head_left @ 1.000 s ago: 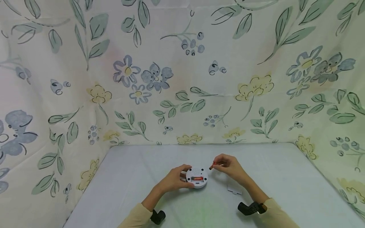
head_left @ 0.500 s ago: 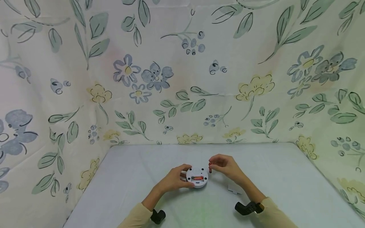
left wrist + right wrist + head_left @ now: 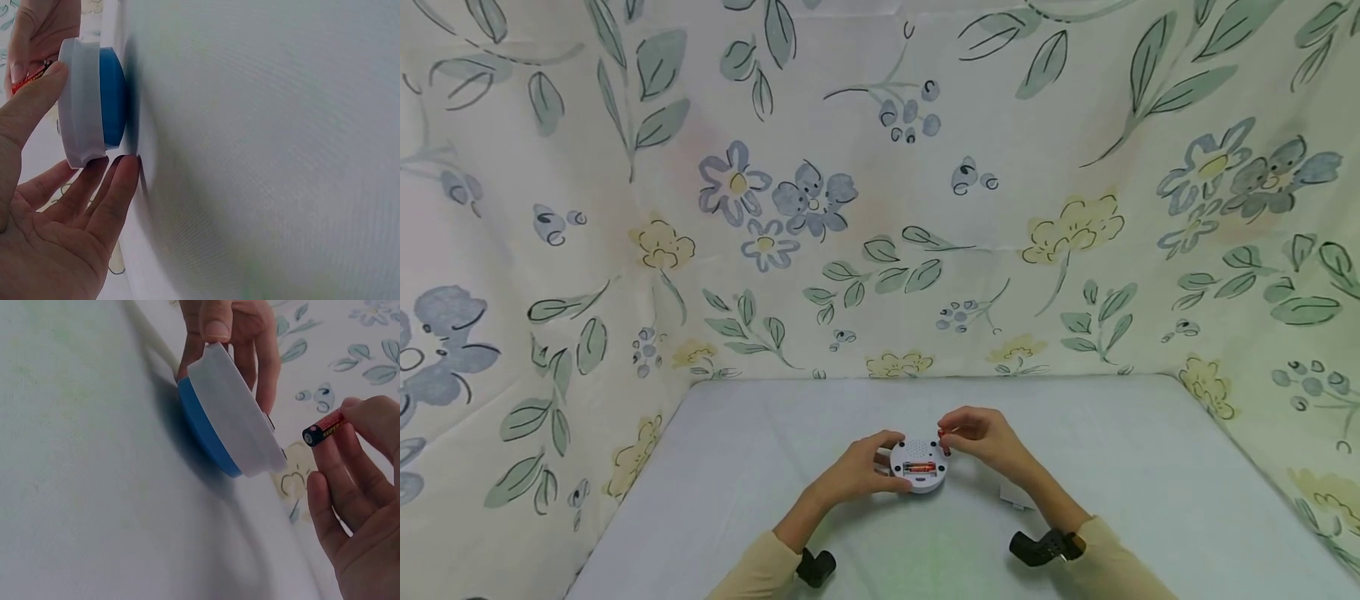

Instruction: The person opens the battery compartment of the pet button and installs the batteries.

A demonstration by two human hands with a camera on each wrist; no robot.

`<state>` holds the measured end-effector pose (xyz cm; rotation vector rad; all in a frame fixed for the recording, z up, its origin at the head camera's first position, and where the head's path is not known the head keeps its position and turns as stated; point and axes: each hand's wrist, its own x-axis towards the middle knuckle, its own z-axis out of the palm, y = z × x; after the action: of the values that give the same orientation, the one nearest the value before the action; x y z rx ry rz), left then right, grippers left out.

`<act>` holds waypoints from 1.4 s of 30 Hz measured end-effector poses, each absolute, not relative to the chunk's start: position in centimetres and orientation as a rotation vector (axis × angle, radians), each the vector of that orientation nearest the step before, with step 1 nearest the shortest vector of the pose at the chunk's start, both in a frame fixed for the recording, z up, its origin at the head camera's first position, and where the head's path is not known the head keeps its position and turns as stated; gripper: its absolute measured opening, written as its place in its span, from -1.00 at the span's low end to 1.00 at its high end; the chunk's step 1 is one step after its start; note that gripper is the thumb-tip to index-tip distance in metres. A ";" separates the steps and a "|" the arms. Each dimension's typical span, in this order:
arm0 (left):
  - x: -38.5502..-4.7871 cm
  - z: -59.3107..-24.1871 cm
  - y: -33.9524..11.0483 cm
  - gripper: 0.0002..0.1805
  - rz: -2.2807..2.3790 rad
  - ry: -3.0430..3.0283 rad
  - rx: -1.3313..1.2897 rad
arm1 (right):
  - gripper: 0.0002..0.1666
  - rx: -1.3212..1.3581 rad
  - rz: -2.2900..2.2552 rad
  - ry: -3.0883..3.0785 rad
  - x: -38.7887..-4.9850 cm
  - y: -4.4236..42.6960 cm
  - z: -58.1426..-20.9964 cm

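A round white device (image 3: 919, 479) with a blue underside (image 3: 112, 97) lies on the table, its open battery slot facing up with a red battery (image 3: 919, 467) in it. My left hand (image 3: 857, 471) grips its left side between thumb and fingers. Between thumb and fingertips my right hand (image 3: 988, 437) pinches a second red and black battery (image 3: 325, 428), held above the device's upper right edge. In the right wrist view a gap shows between that battery and the device.
A small white cover (image 3: 1017, 497) lies on the white table (image 3: 775, 425) right of the device, near the right forearm. Behind the table hangs a floral cloth (image 3: 887, 192).
My right hand has moved left with its battery, from beside the device to its upper right edge, and the battery has turned more upright. My left hand keeps its grip.
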<state>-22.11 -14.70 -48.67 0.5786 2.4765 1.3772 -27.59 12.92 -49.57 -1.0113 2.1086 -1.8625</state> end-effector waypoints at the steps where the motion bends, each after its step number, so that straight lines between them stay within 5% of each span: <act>1: -22.1 -48.7 -14.7 -0.23 1.377 2.476 0.577 | -0.74 -1.017 -1.857 2.100 -27.6 12.8 -49.5; 19: -22.4 -49.0 -15.0 -0.24 1.406 2.470 0.659 | -0.78 -1.337 -1.695 2.023 -27.0 9.9 -49.4; 42: -22.3 -49.3 -15.1 -0.24 1.465 2.431 0.705 | -0.84 -1.409 -1.510 2.126 -25.8 8.0 -48.7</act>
<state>-22.31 -15.14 -49.31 0.7052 2.4310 1.4646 -25.78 7.98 -48.73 -1.4090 2.1263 -1.5105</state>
